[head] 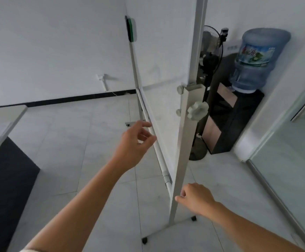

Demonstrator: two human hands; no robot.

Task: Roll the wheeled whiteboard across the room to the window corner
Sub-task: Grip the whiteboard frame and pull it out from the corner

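Head view: both hands at the near end of the whiteboard (159,57), seen edge-on on the tiled floor (66,142).

The right hand (196,198) is low on the whiteboard's near post (183,142), fingers curled against its edge (whether they close right round it cannot be told). The left hand (135,142) is loosely open, fingertips at the tray rail (155,144) along the board's lower edge, gripping nothing. An eraser (130,30) clings to the board's far end. Two knobs (197,110) sit on the post. Small black wheels (144,240) carry the foot bar. Just behind the whiteboard stand a fan (212,57) and a water dispenser (237,113) with its bottle (257,57). A table (1,124) lies well left of it.
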